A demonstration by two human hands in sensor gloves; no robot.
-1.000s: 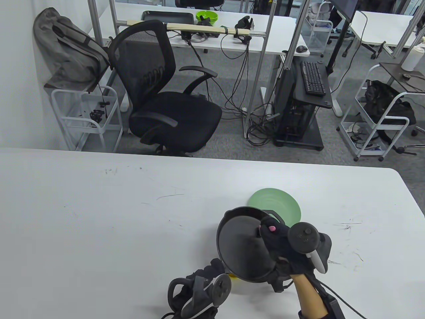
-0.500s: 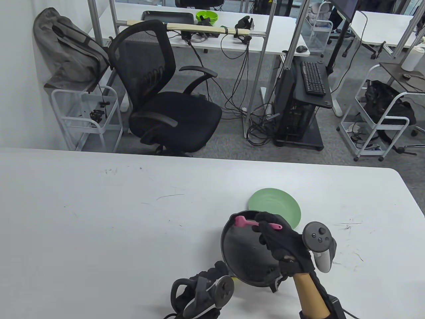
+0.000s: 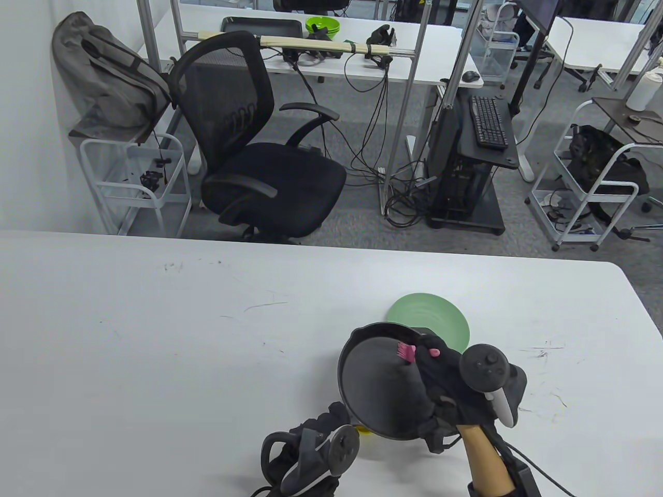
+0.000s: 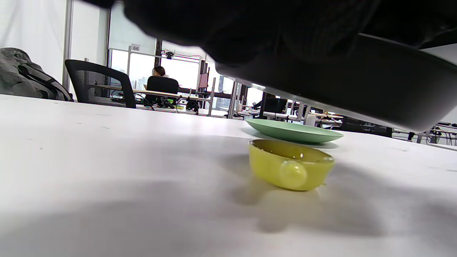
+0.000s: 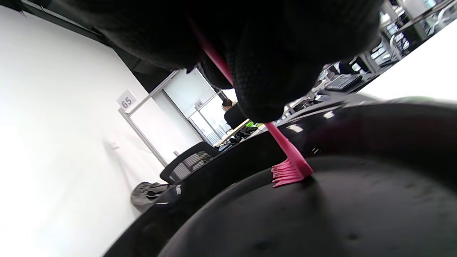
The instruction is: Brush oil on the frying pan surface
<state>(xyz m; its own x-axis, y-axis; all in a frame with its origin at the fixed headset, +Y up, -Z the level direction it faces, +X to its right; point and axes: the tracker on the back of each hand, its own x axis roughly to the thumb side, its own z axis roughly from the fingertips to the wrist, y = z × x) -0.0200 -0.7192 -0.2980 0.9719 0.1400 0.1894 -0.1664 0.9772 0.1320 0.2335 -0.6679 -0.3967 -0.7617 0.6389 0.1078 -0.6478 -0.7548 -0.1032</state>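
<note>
A black frying pan point(image 3: 375, 385) hangs tilted above the table, near the front edge. My left hand point(image 3: 331, 422) reaches its fingers to the pan's near-left rim and holds it up; in the left wrist view the pan's underside point(image 4: 357, 92) hangs over a small yellow bowl point(image 4: 291, 164). My right hand point(image 3: 440, 375) grips a pink silicone brush point(image 3: 405, 353) over the pan. In the right wrist view the brush bristles point(image 5: 291, 171) touch the pan's dark inner surface point(image 5: 321, 221). The pan's handle point(image 3: 434, 442) sticks out below my right wrist.
A green plate point(image 3: 437, 316) lies just behind the pan and also shows in the left wrist view point(image 4: 294, 130). A sliver of the yellow bowl point(image 3: 365, 433) shows under the pan's near edge. The white table point(image 3: 155, 336) stretches to the left. An office chair point(image 3: 259, 150) stands beyond it.
The brush head has swept from the pan's far-left rim back to the right, close to my right hand. The pan has tilted up more steeply. My left hand has stayed put.
</note>
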